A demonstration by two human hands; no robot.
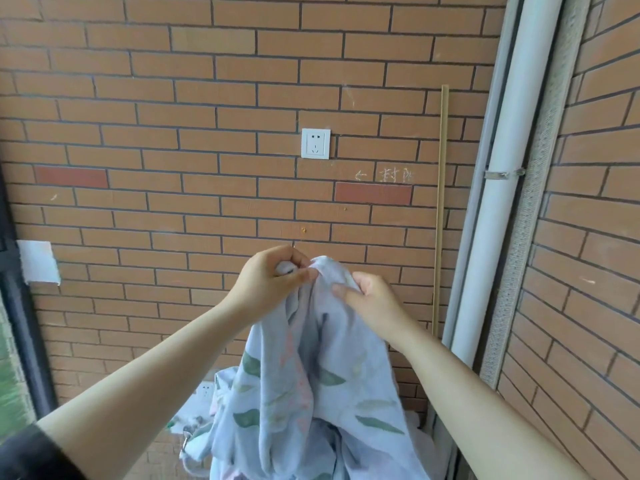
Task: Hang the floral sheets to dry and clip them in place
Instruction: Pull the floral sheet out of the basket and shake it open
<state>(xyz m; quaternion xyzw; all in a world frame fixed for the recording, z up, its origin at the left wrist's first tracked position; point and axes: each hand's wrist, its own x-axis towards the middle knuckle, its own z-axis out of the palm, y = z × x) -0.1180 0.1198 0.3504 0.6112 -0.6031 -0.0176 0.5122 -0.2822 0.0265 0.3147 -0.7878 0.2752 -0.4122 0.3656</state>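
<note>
While the floral sheet [311, 375] hangs lengthwise from your grip, bunched at chest level before the brick wall [207, 98], both hands meet at its top. Left hand [273, 282] pinches the gathered peak; right hand [370, 303] curls round the fold just beside. No line or clips visible.

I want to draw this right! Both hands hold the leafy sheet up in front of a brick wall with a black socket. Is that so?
Not quite: the socket is white, not black, as the head view shows. The left hand and right hand do both grip the floral sheet in front of the brick wall.
</note>
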